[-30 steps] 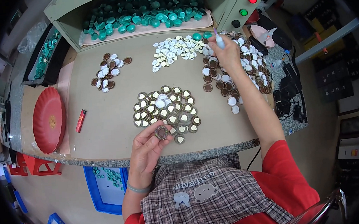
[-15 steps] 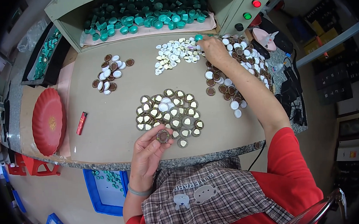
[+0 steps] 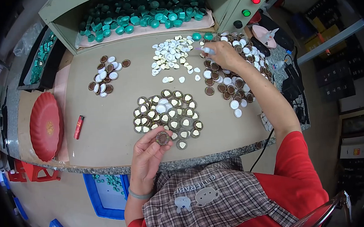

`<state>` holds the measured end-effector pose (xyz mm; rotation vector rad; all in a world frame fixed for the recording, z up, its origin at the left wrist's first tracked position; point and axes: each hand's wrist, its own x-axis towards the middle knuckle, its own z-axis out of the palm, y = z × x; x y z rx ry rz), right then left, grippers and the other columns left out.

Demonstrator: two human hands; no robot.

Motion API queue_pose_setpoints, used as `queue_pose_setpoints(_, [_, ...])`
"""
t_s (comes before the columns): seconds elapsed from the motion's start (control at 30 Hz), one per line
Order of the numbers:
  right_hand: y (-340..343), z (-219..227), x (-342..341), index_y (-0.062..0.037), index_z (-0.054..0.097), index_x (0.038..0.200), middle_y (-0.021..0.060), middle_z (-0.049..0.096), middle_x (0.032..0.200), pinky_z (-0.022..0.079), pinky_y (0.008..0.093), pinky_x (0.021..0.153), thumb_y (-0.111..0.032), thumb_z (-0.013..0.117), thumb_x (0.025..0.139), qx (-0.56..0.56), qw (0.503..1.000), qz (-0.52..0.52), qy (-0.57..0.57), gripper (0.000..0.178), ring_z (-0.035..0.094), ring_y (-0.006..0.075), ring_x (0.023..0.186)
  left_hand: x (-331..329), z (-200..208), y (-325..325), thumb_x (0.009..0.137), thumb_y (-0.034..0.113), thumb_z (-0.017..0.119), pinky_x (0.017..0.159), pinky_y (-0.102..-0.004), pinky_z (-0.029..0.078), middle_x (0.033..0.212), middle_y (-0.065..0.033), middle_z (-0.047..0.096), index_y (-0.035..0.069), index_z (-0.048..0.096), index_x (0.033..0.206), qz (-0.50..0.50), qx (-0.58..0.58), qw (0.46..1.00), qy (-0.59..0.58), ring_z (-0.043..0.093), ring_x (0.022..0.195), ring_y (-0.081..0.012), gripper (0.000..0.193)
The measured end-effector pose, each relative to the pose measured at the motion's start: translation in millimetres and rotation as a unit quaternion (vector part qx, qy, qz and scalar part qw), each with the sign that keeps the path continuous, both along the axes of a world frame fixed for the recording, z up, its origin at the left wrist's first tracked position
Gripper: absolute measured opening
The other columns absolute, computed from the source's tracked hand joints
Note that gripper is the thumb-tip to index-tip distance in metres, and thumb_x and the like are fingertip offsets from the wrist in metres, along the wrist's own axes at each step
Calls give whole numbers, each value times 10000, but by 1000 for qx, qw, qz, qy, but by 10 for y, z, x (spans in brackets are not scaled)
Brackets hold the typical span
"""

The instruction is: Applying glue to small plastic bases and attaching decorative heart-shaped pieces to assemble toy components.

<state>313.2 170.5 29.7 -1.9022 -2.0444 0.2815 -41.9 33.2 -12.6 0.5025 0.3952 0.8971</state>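
My left hand [image 3: 148, 151] pinches a brown round disc [image 3: 162, 138] with a ruffled rim, just above the table's near edge. At the far right, my right hand [image 3: 224, 55] is closed on a slim white tool with a thin purple tip [image 3: 206, 50]; its body is mostly hidden by the fingers. The tip points left at a pile of small white and gold pieces [image 3: 171, 53]. In front of my left hand lies a cluster of brown discs with gold pieces on them [image 3: 172, 113]. Beneath my right forearm spreads a heap of brown and white discs [image 3: 241, 82].
A smaller group of discs [image 3: 108, 74] lies at the left, near a red tube [image 3: 78, 127] and a red fluted dish [image 3: 46, 127]. Green cups fill a pale green metal box [image 3: 80, 44] at the back. Two green caps [image 3: 196, 36] stand by my right hand.
My right hand has drawn back from a green cap, and the white tool now shows in it. Several small pieces now lie apart in front of their pile. The left hand still holds its disc.
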Motion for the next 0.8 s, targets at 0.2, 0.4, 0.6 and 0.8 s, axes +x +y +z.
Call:
queue_pose_setpoints(0.2, [-123, 98, 238, -1, 620, 870, 97, 674, 802, 500, 322, 681, -17, 613, 793, -74, 992, 12, 102, 79, 648, 186, 710, -6, 5, 1, 853, 105, 645, 842, -309, 519, 1135, -204, 599, -19, 531, 1240, -1, 1, 1000, 11, 630, 961, -247, 423])
queue_pose_setpoints(0.4, [141, 83, 92, 12, 633, 977, 121, 673, 854, 515, 324, 740, -1, 605, 778, -30, 993, -55, 95, 202, 655, 205, 776, 30, 5, -17, 850, 114, 650, 844, -310, 522, 1136, -202, 600, -19, 535, 1235, -5, -3, 1000, 10, 631, 967, -252, 423])
queue_pose_setpoints(0.6, [378, -343, 75, 3, 635, 1028, 195, 649, 996, 479, 388, 873, 20, 605, 727, 64, 989, 19, -133, 303, 614, 330, 960, 18, 7, -23, 848, 117, 654, 843, -305, 522, 1135, -200, 602, -20, 536, 1236, 0, -4, 1000, 15, 635, 960, -244, 427])
queue_pose_setpoints(0.8, [168, 240, 29, -11, 632, 1017, 170, 666, 885, 502, 356, 796, -13, 638, 708, -43, 998, -35, -37, 310, 644, 307, 828, 0, -18, -22, 852, 117, 650, 843, -302, 521, 1134, -199, 603, -24, 535, 1235, 3, -2, 1000, 11, 631, 960, -235, 425])
